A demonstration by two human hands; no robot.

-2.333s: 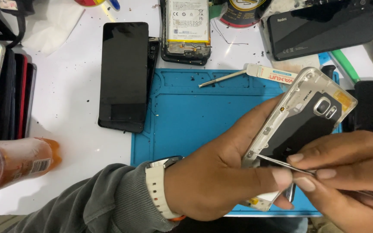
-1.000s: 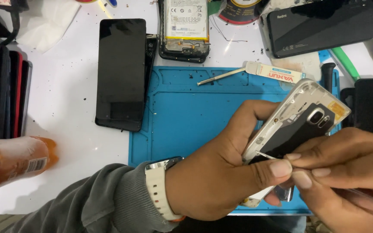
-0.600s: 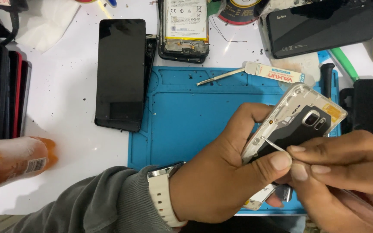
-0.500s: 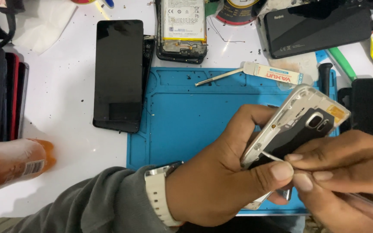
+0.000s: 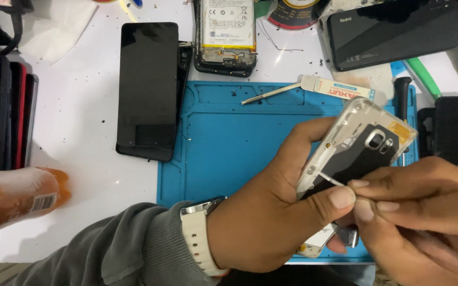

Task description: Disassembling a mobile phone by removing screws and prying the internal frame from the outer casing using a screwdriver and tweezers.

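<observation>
Fingers (image 5: 340, 198) of the left hand (image 5: 271, 222) clamp a stripped phone frame (image 5: 361, 145) by its edges, thumb pressed on the near rim, holding it tilted above the blue work mat (image 5: 229, 137); the right hand (image 5: 425, 212) pinches a thin metal probe (image 5: 331, 180) between thumb and forefinger, its tip at the frame's side. The step in hand looks like prying or picking at a small part on the frame's edge, though the exact contact point is too small to tell; the next move calls for a steady, light push so the tip does not slip. On the white table (image 5: 80, 175) beyond lie a black phone screen (image 5: 147, 90), an opened phone with a white-labelled battery (image 5: 225, 34), a dark phone back (image 5: 393, 32), an orange bottle with a barcode label (image 5: 17, 198) at left, and a small white tool with red lettering (image 5: 314, 87) on the mat's far edge.
</observation>
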